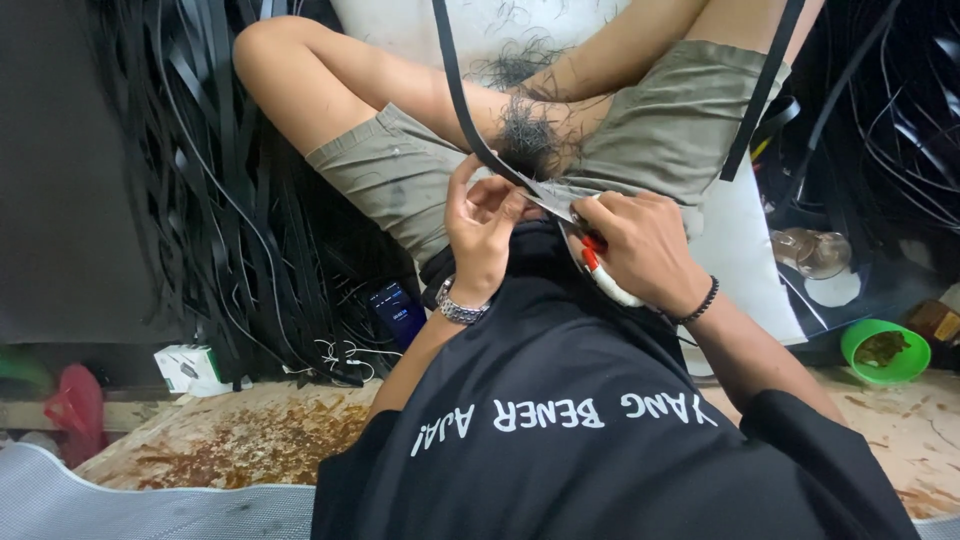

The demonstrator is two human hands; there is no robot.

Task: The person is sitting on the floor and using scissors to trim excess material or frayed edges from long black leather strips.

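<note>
My left hand [483, 232], with a metal watch on its wrist, pinches a long black strip [462, 110] that runs up and out of the top of the view. My right hand [645, 245], wearing a black bead bracelet, grips scissors with red and white handles [598, 268]. The blades meet the strip at a flat grey end [556, 196] between the two hands. Both hands work over my lap, above my black shirt and olive shorts [400, 180]. A second black strip [762, 90] hangs at the right.
A heap of black strips [230, 200] lies at the left, and more cords at the right. A phone [397, 312] lies beside my knee. A small white box [187, 367], a green bowl [884, 350] and a glass jar [812, 252] sit on the stained floor.
</note>
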